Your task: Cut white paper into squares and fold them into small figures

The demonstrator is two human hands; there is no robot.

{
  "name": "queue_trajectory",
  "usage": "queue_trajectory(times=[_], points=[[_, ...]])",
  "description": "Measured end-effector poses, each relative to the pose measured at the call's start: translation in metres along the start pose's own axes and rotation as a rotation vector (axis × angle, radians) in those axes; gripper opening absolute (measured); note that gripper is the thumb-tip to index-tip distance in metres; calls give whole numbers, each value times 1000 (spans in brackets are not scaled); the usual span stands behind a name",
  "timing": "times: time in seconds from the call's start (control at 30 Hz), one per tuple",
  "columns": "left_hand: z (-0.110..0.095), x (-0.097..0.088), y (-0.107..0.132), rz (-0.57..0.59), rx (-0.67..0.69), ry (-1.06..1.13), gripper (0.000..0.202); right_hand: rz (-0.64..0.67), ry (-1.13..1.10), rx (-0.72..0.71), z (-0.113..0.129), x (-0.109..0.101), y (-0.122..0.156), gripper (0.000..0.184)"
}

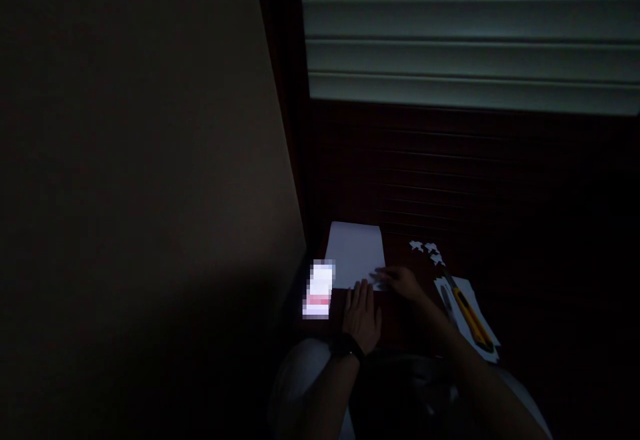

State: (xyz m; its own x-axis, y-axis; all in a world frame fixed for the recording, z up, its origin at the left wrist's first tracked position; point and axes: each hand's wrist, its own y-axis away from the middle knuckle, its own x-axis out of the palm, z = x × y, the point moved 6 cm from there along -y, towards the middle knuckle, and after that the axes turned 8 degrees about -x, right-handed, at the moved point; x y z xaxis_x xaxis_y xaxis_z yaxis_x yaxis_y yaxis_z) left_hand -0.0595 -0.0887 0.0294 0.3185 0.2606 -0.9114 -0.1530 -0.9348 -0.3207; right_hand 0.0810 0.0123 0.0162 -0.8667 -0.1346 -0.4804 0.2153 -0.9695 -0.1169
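Note:
A white sheet of paper lies on the dark surface in front of me. My left hand rests flat at its lower edge, fingers stretched out and fingertips on the paper. Over the sheet's lower right corner, my right hand has its fingers pinched together. Something small seems to be between them, but the dim light hides what it is. A dark shadow falls on the paper by those fingertips. On my left wrist is a black watch.
A lit phone, its screen blurred, lies left of the sheet. Several small white paper cutouts lie to the right. Nearer me, a yellow utility knife rests on a stack of papers. A wall stands close on the left.

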Motion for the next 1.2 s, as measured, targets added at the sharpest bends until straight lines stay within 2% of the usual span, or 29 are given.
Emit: queue_trajectory(times=[0.2,0.37,0.53,0.77,0.97,1.1,1.2], points=[[1,0,0,-6,3,13,52,-2,247,-52,15,5,7,26],[2,0,0,-5,9,22,52,-21,270,-68,21,10,5,23],[3,2,0,-1,6,15,53,-110,128,-85,22,10,3,24],[3,5,-1,-11,-8,7,52,-262,-206,-16,7,10,13,48],[9,2,-24,-35,-111,46,43,-320,-474,88,-13,15,25,60],[10,-3,-52,-3,-19,115,37,-332,-587,154,-25,18,23,64],[7,0,-75,122,136,225,28,-295,-626,197,-33,18,16,60]])
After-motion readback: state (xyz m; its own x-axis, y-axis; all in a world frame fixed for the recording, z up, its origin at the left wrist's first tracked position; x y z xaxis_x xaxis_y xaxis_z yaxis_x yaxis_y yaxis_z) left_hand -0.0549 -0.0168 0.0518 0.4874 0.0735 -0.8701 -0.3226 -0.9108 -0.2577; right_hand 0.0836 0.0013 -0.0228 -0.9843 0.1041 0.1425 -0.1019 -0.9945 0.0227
